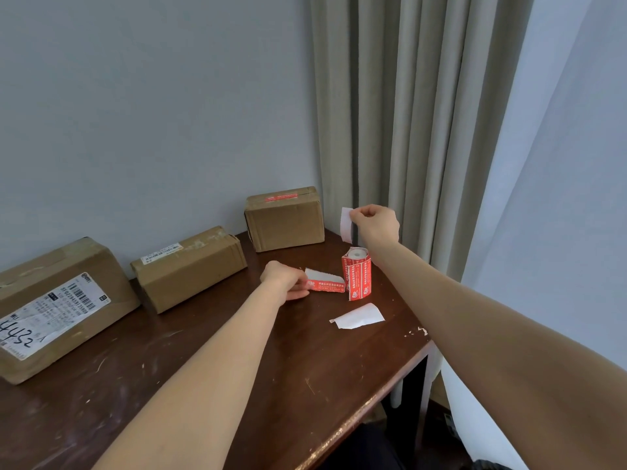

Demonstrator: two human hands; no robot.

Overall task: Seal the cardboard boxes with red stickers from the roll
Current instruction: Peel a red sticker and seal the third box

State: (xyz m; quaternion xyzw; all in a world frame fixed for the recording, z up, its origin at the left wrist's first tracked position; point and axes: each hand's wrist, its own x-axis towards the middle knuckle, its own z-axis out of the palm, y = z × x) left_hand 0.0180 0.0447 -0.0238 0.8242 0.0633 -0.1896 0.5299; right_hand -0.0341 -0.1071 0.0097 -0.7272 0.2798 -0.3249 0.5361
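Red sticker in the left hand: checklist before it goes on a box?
1. Grip: left hand pinches the sticker: ok.
2. Release: sticker free of the roll: cannot tell.
3. Liner: backing strip off, pinched in right hand: ok.
4. Pressing: right hand free: not ok.
5. Target: middle box bears no red sticker: ok.
6. Done: far box stickered on top: ok.

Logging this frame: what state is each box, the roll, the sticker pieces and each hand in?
Far box: red sticker on top.
Middle box: no red sticker visible.
Near box: no red sticker visible.
Sticker roll: upright on the table.
Red sticker: pinched by left hand.
White backing strip: pinched by right hand, raised.
Loose backing paper: lying on table.
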